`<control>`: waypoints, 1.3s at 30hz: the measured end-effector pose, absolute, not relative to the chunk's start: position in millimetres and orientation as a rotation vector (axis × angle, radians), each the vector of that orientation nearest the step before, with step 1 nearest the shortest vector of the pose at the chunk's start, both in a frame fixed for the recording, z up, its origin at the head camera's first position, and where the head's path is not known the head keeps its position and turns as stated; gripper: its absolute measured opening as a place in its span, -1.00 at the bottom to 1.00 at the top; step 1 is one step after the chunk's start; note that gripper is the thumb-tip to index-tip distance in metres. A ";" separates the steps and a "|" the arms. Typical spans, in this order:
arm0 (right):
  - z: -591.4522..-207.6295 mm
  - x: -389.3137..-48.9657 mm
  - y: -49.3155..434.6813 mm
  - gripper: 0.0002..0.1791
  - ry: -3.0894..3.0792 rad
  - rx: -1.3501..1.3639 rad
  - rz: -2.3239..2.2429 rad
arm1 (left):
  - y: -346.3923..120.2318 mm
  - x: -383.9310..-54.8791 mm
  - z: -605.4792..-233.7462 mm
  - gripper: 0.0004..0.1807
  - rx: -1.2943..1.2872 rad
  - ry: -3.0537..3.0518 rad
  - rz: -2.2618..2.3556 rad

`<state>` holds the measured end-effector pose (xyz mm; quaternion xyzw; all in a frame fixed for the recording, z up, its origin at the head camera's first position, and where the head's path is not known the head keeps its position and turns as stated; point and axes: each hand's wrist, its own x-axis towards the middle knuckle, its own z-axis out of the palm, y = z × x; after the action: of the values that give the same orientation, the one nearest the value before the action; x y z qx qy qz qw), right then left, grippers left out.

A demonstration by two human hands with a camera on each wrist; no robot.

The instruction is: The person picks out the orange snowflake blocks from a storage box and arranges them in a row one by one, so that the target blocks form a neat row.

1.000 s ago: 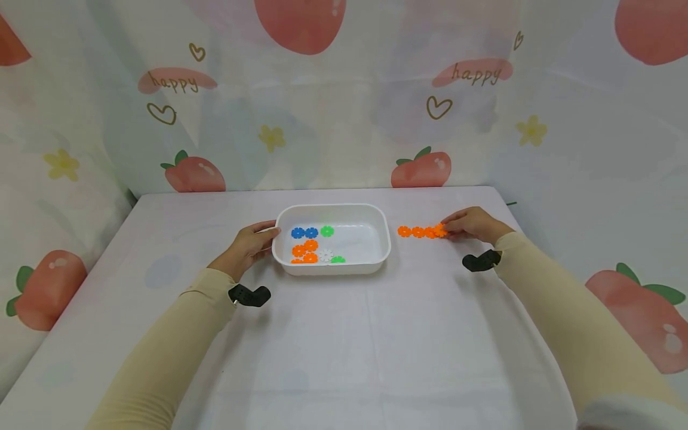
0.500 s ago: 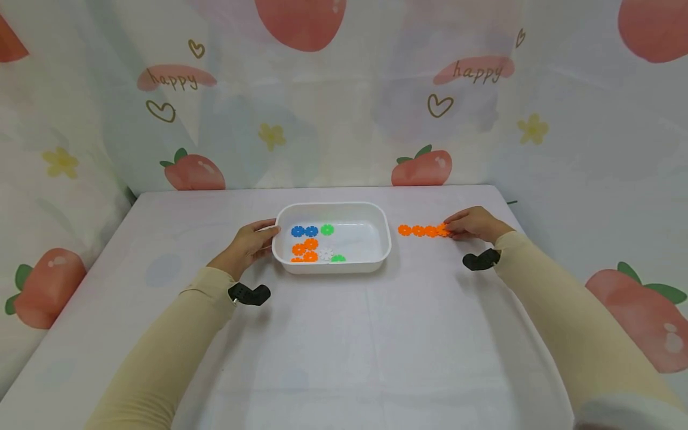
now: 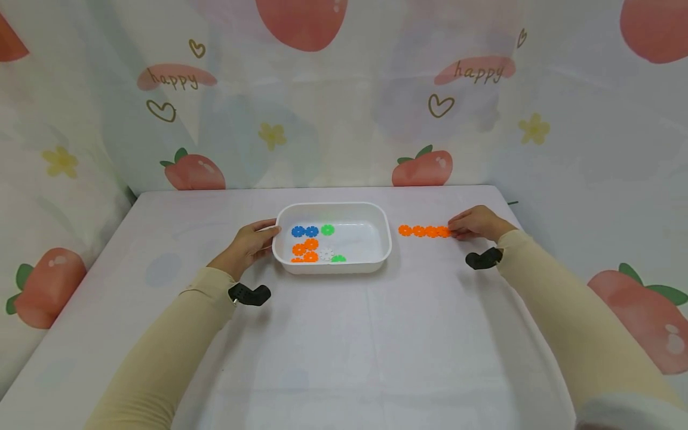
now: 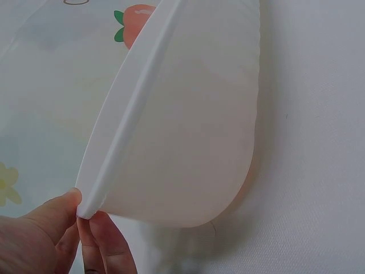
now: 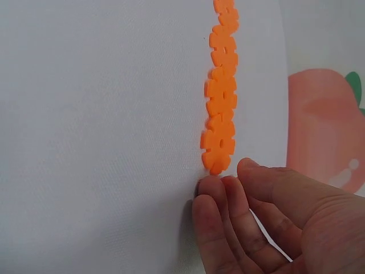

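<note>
My left hand (image 3: pixel 249 246) pinches the left rim of a white plastic tray (image 3: pixel 344 269), thumb on top and fingers beneath in the left wrist view. Inside the tray lie blue, orange, green and white snowflake-shaped plastic discs, among them a green disc (image 3: pixel 327 230) and a pair of blue discs (image 3: pixel 304 231). Right of the tray, a row of several orange snowflake discs (image 3: pixel 424 231) lies flat on the table. At the right end of that row is my right hand (image 3: pixel 477 223). The right wrist view shows its thumb apart from its fingers, fingertips just beside the last orange disc (image 5: pixel 219 142).
A white cloth covers the table (image 3: pixel 344 340). Fruit-printed curtains (image 3: pixel 344 119) stand behind and at both sides. A black wrist mount (image 3: pixel 249 294) hangs at the left wrist, and a second black mount (image 3: pixel 484 259) at the right.
My right hand has drawn slightly right and let go of the last orange disc, which has gone from tilted to flat in the row. The left hand and tray stay put.
</note>
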<state>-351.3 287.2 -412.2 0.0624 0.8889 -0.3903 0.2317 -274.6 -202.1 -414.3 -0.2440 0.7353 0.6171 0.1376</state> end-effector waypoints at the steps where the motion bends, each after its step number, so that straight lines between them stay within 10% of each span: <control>1: -411.9 -351.0 287.7 -0.50 2.443 0.173 -1.072 | -202.1 -274.5 -414.2 -0.45 -0.705 2.127 1.786; 39: -347.0 -358.5 169.4 -0.56 2.399 -0.168 -1.178 | -201.6 -273.9 -412.7 -0.45 -0.680 2.105 1.821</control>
<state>-358.5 169.4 -347.0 -0.0611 0.8718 -0.4282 0.2300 -273.9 -201.6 -412.7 -0.2351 0.7276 0.6296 0.1379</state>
